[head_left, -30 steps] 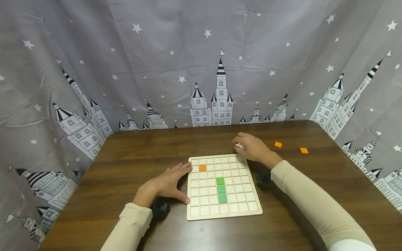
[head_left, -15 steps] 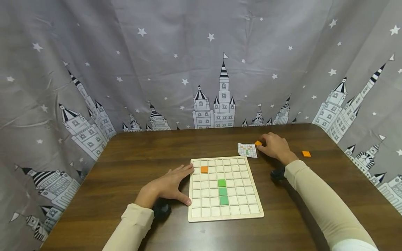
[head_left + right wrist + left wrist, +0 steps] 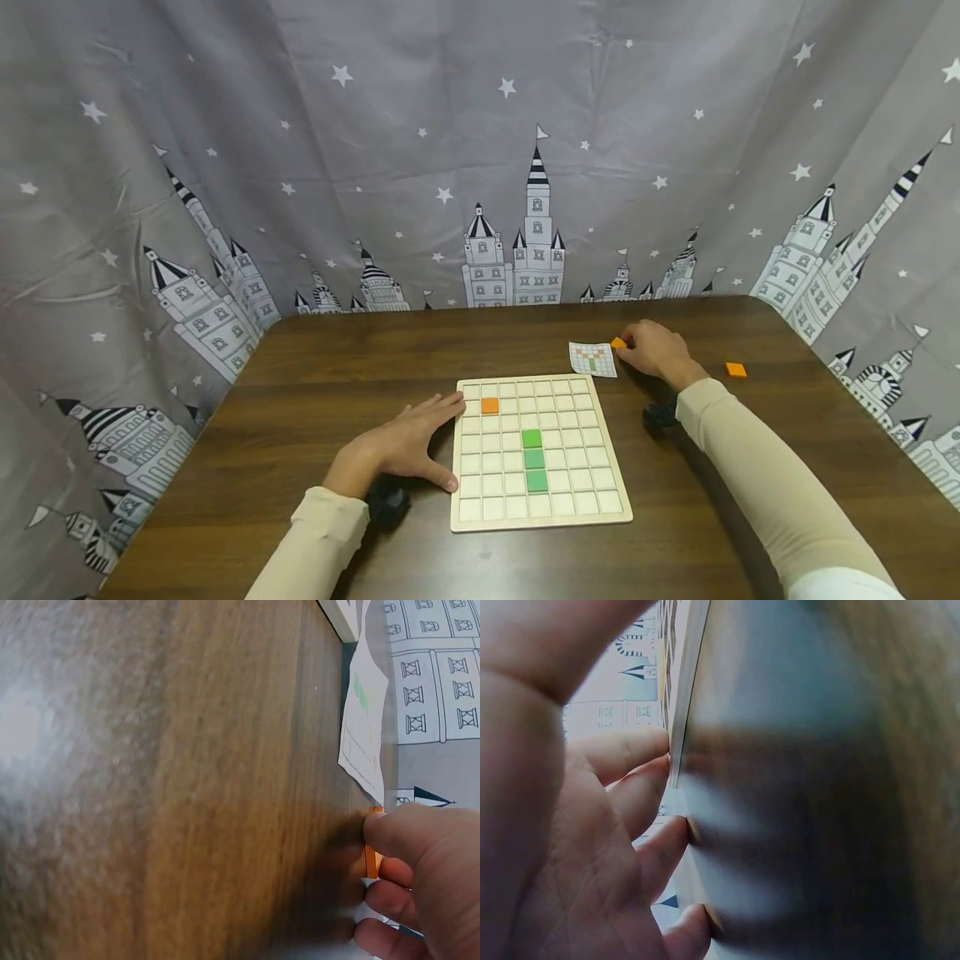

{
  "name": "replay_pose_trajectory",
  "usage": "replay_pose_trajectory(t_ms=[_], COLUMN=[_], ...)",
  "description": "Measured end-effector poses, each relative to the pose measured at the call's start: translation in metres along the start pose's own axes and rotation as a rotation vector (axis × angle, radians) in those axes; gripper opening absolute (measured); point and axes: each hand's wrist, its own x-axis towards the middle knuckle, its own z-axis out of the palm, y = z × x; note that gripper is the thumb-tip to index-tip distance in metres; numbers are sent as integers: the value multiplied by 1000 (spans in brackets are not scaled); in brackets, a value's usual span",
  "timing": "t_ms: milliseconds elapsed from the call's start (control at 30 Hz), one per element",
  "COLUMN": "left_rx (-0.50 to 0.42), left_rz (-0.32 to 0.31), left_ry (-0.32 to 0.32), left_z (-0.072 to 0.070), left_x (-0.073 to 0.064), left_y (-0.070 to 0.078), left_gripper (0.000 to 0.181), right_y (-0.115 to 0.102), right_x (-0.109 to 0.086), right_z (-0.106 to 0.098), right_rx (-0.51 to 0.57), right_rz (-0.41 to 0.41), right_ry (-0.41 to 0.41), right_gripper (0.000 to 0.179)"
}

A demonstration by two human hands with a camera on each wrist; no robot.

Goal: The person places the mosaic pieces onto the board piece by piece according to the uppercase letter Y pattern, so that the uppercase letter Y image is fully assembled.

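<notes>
A pale wooden grid board (image 3: 577, 461) lies on the table, bearing an orange tile (image 3: 490, 405) at its upper left and several green tiles (image 3: 534, 458) down a middle column. My left hand (image 3: 397, 446) rests against the board's left edge, thumb and fingers spread. In the left wrist view its fingertips meet the board's side (image 3: 686, 697). Beyond the board's far right corner, my right hand (image 3: 657, 350) pinches another orange tile (image 3: 370, 861) between thumb and fingers, low over the table. A small paper card (image 3: 592, 359) printed with a coloured grid lies just left of that tile.
One more orange tile (image 3: 736, 369) lies on the brown table (image 3: 360, 350) to the right of my right hand. A grey curtain (image 3: 375, 150) with castles and stars hangs behind the table's far edge.
My right hand has let go of the paper card by the board's corner and moved right to an orange tile, which it now pinches. The left hand has stayed at the board's edge.
</notes>
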Motion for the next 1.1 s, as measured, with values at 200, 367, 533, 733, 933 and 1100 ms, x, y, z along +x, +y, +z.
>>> replay_pose_trajectory(t_ms=[200,367,533,733,933,1100], left_rx=[1,-1,-2,-9,-12,-11], left_rz=[5,0,-4,-8,-9,-7], left_ry=[-1,-1,-3,-8,-5,-6], left_z=[0,0,0,-1,0,0], left_x=[0,0,0,1,0,1], left_y=[0,-1,-1,0,0,-1], left_gripper=[117,117,117,117,117,117], right_y=[-3,-3,-2,-14,-51,-89], right_x=[1,1,-1,-3,-7,-17], right_z=[0,-1,-4,-10,-10,-2], right_rx=[9,32,49,47,56,86], right_rz=[-14,-12,8,-34,-125,-302], right_ry=[-3,-9,-7,29,32,41], right_gripper=[39,37,37,35,31,23])
